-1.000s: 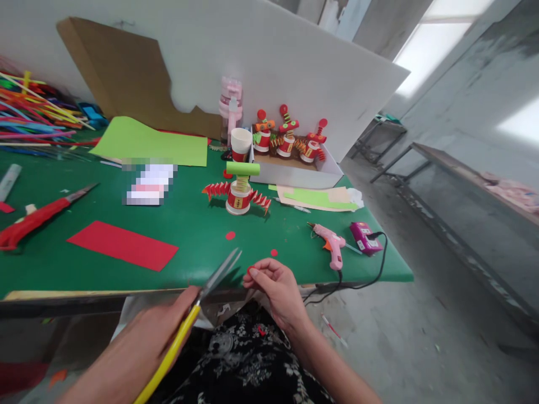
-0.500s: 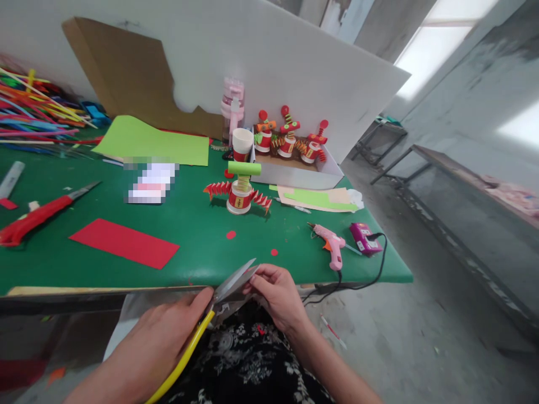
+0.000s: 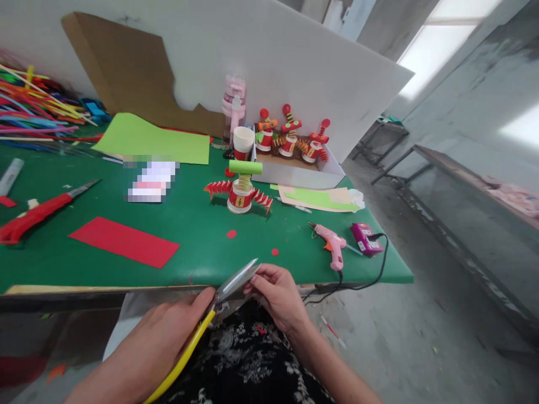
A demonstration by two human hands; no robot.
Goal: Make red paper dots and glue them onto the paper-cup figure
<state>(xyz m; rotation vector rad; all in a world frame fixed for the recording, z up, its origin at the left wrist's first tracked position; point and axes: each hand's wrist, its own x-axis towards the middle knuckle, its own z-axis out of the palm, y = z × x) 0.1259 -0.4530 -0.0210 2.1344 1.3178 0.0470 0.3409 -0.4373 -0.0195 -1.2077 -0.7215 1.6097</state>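
Note:
My left hand (image 3: pixel 172 328) is closed around a pair of scissors (image 3: pixel 236 281) with a yellow handle, held over my lap at the table's front edge. The steel blades point up and to the right and lie close together. Beside their tips, my right hand (image 3: pixel 275 294) has thumb and fingers pinched. Whatever is in that pinch is hidden behind the blades and fingers. Beyond the hands stands a red paper-cup figure (image 3: pixel 240 196) with pleated red arms and a green paper roll (image 3: pixel 245 167) on top. Two small red paper discs (image 3: pixel 231 234) lie in front of it.
A red paper strip (image 3: pixel 124 242) and red-handled scissors (image 3: pixel 40 216) lie at left. A pink glue gun (image 3: pixel 331 244) with a black cord and a purple box (image 3: pixel 365 239) sit at right. Behind are a white box (image 3: pixel 301 175) holding three figures and a pink bottle (image 3: pixel 233 106).
The scissor blades have drawn slightly closer together, and a pinkish-red speck between them no longer shows. Both hands stay in nearly the same place.

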